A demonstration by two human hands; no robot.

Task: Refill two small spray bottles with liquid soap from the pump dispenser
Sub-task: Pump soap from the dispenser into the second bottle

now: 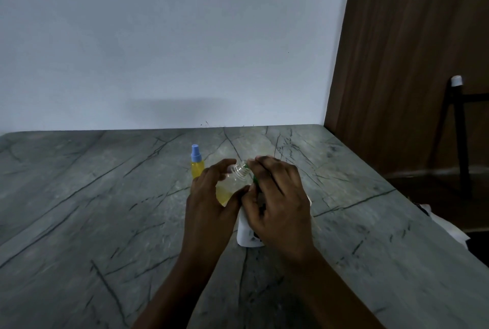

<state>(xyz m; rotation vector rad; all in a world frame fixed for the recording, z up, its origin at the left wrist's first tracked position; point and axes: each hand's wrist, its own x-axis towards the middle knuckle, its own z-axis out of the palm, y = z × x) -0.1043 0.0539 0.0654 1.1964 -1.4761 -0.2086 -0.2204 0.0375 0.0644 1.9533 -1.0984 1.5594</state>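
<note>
Hold the open spray bottle [229, 186] tilted in the left hand [211, 196], fingers [226, 164] wrapped round its clear body, with the threaded neck aimed right at the green spout [254, 180] of the pump dispenser [246, 234]. Keep the right hand [277, 196] over the pump head, fingers curled down onto it; cannot tell how hard it presses. Judging by the small pool of yellow soap low in the tilted bottle, probably early in filling bottle 2, with the capped spray bottle [197, 166] standing upright, yellow and blue-topped, on the bench [79, 196] just behind the left hand. Bring the neck right under the spout before each stroke. Press slowly and fully, then release fully. Keep the white dispenser base flat on the bench. Ease the bottle toward upright as the level climbs, keeping soap off the threads. Stop short of the neck to leave room for the sprayer tube.
</note>
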